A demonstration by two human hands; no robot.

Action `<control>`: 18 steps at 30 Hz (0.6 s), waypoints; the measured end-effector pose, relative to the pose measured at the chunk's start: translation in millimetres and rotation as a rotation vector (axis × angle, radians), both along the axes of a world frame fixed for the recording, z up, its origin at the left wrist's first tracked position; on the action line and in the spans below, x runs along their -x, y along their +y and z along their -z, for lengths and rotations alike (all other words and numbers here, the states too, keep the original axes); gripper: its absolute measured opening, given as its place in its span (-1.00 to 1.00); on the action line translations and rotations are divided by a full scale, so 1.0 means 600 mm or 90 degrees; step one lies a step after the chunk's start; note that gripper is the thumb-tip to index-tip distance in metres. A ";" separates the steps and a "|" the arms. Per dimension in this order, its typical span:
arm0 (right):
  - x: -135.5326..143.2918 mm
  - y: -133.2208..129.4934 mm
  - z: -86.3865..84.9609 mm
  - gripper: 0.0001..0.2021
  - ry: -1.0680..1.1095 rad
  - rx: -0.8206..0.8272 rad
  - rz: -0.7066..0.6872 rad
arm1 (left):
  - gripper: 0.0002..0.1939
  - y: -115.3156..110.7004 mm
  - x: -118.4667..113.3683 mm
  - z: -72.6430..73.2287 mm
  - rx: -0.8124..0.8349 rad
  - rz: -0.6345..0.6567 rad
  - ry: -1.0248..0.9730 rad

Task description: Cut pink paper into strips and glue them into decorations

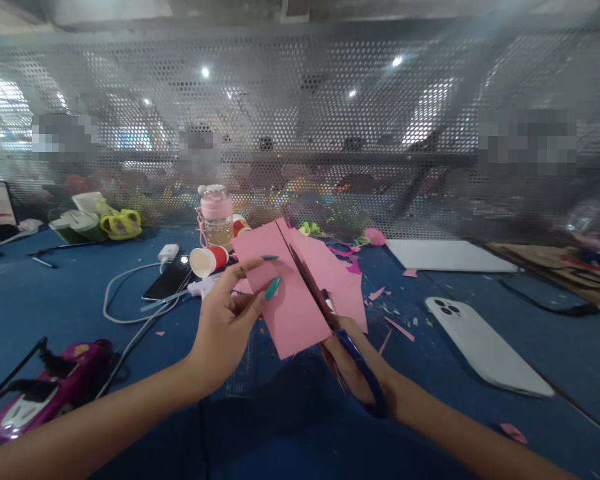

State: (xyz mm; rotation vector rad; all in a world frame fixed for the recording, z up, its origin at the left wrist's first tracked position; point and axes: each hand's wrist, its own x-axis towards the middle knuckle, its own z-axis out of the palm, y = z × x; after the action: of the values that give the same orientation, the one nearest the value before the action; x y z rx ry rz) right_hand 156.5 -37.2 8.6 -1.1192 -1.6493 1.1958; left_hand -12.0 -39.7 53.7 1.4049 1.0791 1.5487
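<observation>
A folded or layered piece of pink paper (293, 303) is pinched between the thumb and fingers of my left hand (227, 320), at the paper's left side. My right hand (355, 353) is wrapped round the dark blue handles of a pair of scissors (363, 370). Their blades point up and to the left, lying along a slit in the pink paper. More pink paper (343, 280) lies behind and to the right of the blades. Part of the right hand's fingers is hidden behind the handles and the paper.
A white phone (485, 347) and white board (450, 256) lie right, with pink scraps (400, 329) between. Behind my left hand are a pink-lidded bottle (217, 217), red-and-white cup (209, 260), dark phone (170, 277) and white cable (107, 307). A magenta device (55, 387) sits left.
</observation>
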 end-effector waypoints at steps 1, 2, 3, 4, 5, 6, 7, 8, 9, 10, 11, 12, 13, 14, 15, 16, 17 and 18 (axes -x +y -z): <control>0.001 -0.001 -0.001 -0.65 0.004 -0.004 0.000 | -0.66 0.000 0.000 0.000 -0.001 -0.002 -0.002; 0.003 -0.001 -0.002 -0.66 0.010 -0.007 0.004 | -0.66 0.001 0.000 0.000 -0.002 -0.004 -0.002; 0.004 -0.001 -0.003 -0.67 0.014 -0.007 0.007 | -0.66 0.001 0.000 0.001 -0.004 -0.006 -0.001; 0.005 -0.001 -0.004 -0.68 0.016 -0.008 0.014 | -0.66 0.001 0.000 0.001 -0.005 -0.008 0.000; 0.005 -0.001 -0.004 -0.68 0.014 -0.009 0.018 | -0.67 0.001 0.000 0.000 -0.008 -0.008 0.003; 0.005 -0.001 -0.005 -0.69 0.008 -0.010 0.017 | -0.67 0.001 -0.001 0.000 -0.010 -0.009 0.005; 0.005 -0.001 -0.005 -0.69 -0.001 -0.012 0.014 | -0.68 0.001 -0.001 0.000 -0.011 -0.007 0.007; 0.004 -0.001 -0.004 -0.70 -0.008 -0.013 0.012 | -0.68 0.000 -0.001 0.000 -0.012 -0.006 0.008; 0.004 -0.001 -0.004 -0.71 -0.011 -0.015 0.012 | -0.68 0.000 -0.001 -0.001 -0.011 -0.004 0.009; 0.003 -0.001 -0.003 -0.72 -0.011 -0.015 0.013 | -0.68 0.000 -0.001 -0.001 -0.009 -0.003 0.010; 0.003 -0.001 -0.002 -0.73 -0.008 -0.014 0.017 | -0.68 0.000 0.000 -0.001 -0.006 -0.001 0.009; 0.003 -0.001 -0.001 -0.74 0.000 -0.013 0.025 | -0.68 -0.001 0.000 0.000 -0.004 0.000 0.008; 0.003 -0.002 -0.001 -0.75 0.006 -0.011 0.032 | -0.68 -0.001 0.000 0.000 -0.002 0.002 0.007; 0.004 -0.002 -0.001 -0.75 0.008 -0.011 0.036 | -0.67 0.000 0.000 0.000 -0.002 0.003 0.006; 0.004 -0.003 -0.002 -0.74 0.009 -0.013 0.039 | -0.68 0.000 0.000 0.001 -0.003 0.006 0.005; 0.005 -0.004 -0.003 -0.74 0.009 -0.018 0.043 | -0.68 0.000 0.000 0.001 -0.004 0.010 0.005; 0.006 -0.004 -0.005 -0.74 0.006 -0.024 0.042 | -0.67 0.000 0.000 0.001 -0.004 0.012 0.005; 0.006 -0.005 -0.007 -0.73 0.003 -0.028 0.041 | -0.67 0.000 0.000 0.001 -0.003 0.013 0.005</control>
State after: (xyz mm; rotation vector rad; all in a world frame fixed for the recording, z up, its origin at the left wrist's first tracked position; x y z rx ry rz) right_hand 152.6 -40.0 12.7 -1.1314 -1.6169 1.1153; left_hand -12.2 -39.7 53.0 1.4214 1.0639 1.5335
